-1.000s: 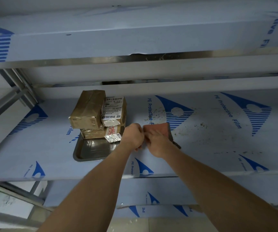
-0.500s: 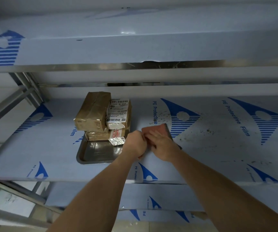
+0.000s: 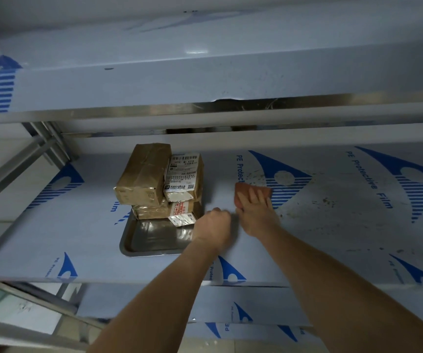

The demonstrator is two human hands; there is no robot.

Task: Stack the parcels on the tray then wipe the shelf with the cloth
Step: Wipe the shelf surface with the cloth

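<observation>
Brown taped parcels (image 3: 143, 174) are stacked on a metal tray (image 3: 154, 240) on the middle shelf (image 3: 332, 225); one parcel (image 3: 183, 177) carries a white label. An orange-red cloth (image 3: 243, 191) lies flat on the shelf right of the tray. My right hand (image 3: 256, 212) presses on the cloth with straight, spread fingers. My left hand (image 3: 214, 228) hovers by the tray's right edge with its fingers curled, apart from the cloth; it is blurred and I see nothing in it.
The shelf wears blue-and-white protective film, with brown specks of dirt (image 3: 327, 200) right of the cloth. An upper shelf (image 3: 205, 80) hangs close above. Metal uprights (image 3: 39, 141) stand at the left. A lower shelf (image 3: 230, 309) shows below my arms.
Both hands were together at the cloth's near edge. Now my right hand lies flat on the cloth farther right and back, and my left hand has let go and drawn away.
</observation>
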